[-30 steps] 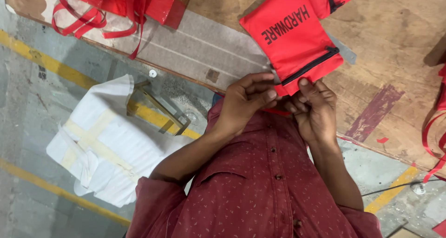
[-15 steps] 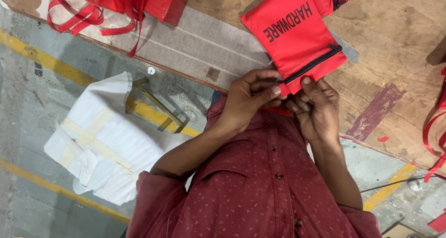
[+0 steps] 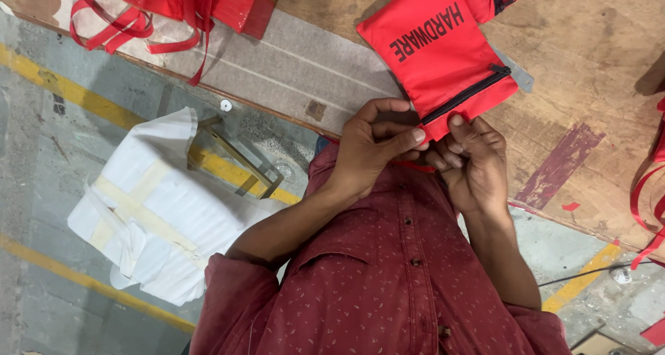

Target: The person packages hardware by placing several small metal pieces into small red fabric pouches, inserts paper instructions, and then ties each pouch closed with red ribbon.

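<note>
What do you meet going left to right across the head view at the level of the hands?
White wrapped bundle → brass-coloured metal bracket → left hand → right hand, both hands at the near edge of the red zip pouch → dark red stain on the wooden table.

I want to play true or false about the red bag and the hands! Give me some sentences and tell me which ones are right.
1. Both hands pinch the near end of the red bag. True: the left hand and the right hand meet there.
2. The bag has a black zipper. True.
3. The bag lies on the floor. False: it lies on the wooden table.
4. The white bundle sits on the table. False: it is on the floor.
5. The shirt is blue. False: dark red.
</note>
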